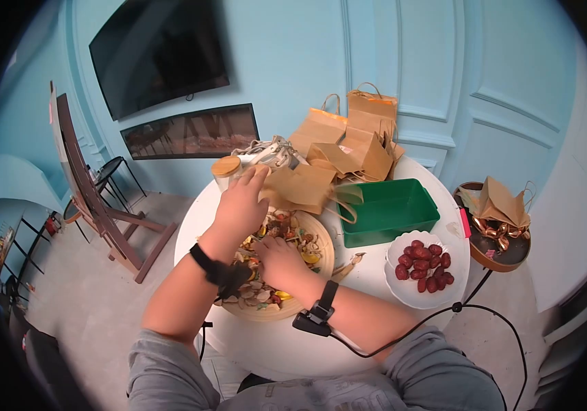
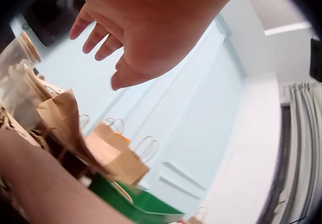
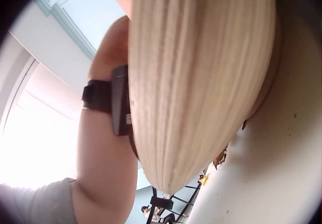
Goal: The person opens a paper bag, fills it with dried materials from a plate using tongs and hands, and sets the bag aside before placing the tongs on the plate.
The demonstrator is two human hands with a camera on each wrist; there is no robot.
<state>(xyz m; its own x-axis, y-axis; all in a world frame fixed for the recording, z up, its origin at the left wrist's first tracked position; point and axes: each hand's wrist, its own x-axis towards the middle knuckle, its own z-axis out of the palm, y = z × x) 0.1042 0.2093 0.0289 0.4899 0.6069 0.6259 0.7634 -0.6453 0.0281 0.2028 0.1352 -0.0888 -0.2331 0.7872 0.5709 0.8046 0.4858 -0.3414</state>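
Left hand point(image 1: 241, 205): fingers straight, empty, reaching far toward paper bag point(image 1: 300, 186) just beyond. Right hand point(image 1: 278, 262): in wooden bowl point(image 1: 322, 241); its grip cannot be told.

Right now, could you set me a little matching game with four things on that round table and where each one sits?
Things:
1 wooden bowl
2 green tub
3 white dish of red fruit
4 paper bags

Places:
A far edge of the table
B under both hands
C near right edge
D between bags and white dish

Pairs: 1-B, 2-D, 3-C, 4-A
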